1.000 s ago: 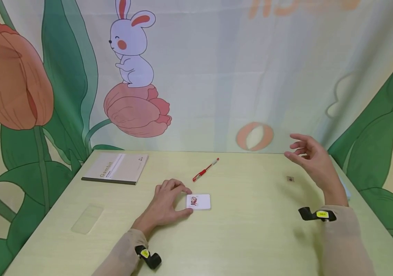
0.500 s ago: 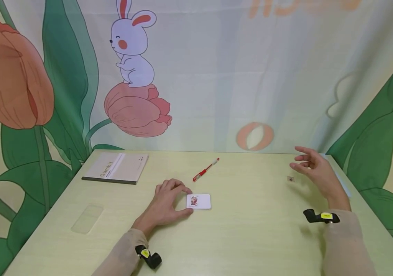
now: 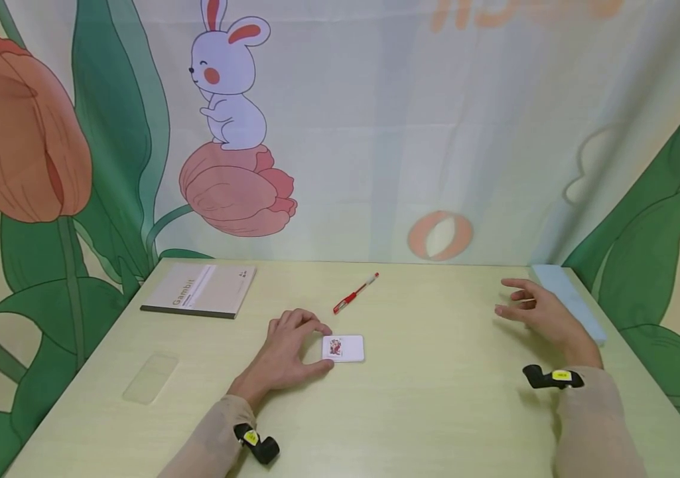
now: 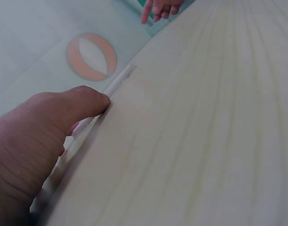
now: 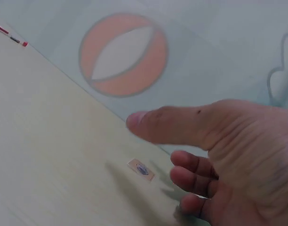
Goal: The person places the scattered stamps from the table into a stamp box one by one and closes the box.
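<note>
My left hand (image 3: 284, 352) pinches a thin white card (image 3: 353, 348) by its two long edges at the middle of the table, thumb nearest me. The card bears a small red-patterned picture (image 3: 336, 346) at its left end. In the left wrist view, the thumb presses the edge of the card (image 4: 121, 79). My right hand (image 3: 545, 322) hovers over the right side of the table, fingers loosely bent and holding nothing. Below its fingertips, in the right wrist view, a small tan stamp-like square (image 5: 141, 169) with a bluish figure lies on the table; the hand hides it in the head view.
A red pen (image 3: 355, 293) lies behind the card. At the back left is a grey notebook (image 3: 199, 292). A clear flat case (image 3: 151, 378) lies at the left. Along the right edge, partly behind my right hand, is a light-blue flat thing (image 3: 569, 299).
My right hand has come down toward the table and now covers the small square in the head view. More of the light-blue thing shows. My left hand and the card stay put.
</note>
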Available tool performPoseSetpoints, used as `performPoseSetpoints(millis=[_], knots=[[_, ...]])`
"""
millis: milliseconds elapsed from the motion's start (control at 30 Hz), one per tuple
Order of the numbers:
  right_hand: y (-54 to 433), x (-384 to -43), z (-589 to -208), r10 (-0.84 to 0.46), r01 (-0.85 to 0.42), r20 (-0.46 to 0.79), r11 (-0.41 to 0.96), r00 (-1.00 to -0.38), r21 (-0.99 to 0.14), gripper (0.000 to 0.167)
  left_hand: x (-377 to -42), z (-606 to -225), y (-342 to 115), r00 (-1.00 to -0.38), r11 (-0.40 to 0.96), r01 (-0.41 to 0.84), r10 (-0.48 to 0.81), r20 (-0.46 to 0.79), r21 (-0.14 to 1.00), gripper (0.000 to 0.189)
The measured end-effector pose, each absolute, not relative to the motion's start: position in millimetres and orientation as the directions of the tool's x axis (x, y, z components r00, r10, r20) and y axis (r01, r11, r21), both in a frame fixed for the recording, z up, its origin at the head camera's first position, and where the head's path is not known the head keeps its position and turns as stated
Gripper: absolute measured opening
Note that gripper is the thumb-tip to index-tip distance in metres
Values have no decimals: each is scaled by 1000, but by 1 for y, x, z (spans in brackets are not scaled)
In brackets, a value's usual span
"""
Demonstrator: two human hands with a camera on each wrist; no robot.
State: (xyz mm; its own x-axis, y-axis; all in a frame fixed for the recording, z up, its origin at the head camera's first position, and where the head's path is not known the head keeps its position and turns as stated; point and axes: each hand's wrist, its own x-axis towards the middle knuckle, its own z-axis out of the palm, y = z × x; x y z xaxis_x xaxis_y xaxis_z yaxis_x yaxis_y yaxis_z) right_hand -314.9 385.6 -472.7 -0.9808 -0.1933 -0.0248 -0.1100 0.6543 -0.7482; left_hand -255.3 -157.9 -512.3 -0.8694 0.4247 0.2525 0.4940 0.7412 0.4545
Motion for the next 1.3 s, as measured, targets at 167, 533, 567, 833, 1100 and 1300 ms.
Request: performPoseSetpoints(millis=[167, 533, 567, 833, 1100, 1300], knots=[[386, -317, -482, -205, -124, -30, 698, -978, -706, 82, -255, -513, -157, -870, 740, 493, 423, 254, 457, 51], [384, -314, -488, -197, -146, 1, 727, -980, -671, 66, -256, -513, -161, -872, 747, 489, 419, 253, 451, 50], [384, -314, -488, -192, -149, 8, 733, -981, -664, 64, -256, -513, -161, -873, 749, 488, 417, 254, 448, 50], [378, -314, -496, -127, -153, 87, 766, -988, -625, 45, -256, -514, -163, -873, 746, 488, 419, 250, 453, 49], [375, -316, -500, -63, -133, 136, 782, -989, -609, 37, -256, -513, -160, -875, 746, 485, 415, 249, 457, 49], [376, -313, -499, -51, -122, 130, 774, -990, -621, 38, -257, -514, -159, -877, 746, 480, 417, 239, 461, 49]])
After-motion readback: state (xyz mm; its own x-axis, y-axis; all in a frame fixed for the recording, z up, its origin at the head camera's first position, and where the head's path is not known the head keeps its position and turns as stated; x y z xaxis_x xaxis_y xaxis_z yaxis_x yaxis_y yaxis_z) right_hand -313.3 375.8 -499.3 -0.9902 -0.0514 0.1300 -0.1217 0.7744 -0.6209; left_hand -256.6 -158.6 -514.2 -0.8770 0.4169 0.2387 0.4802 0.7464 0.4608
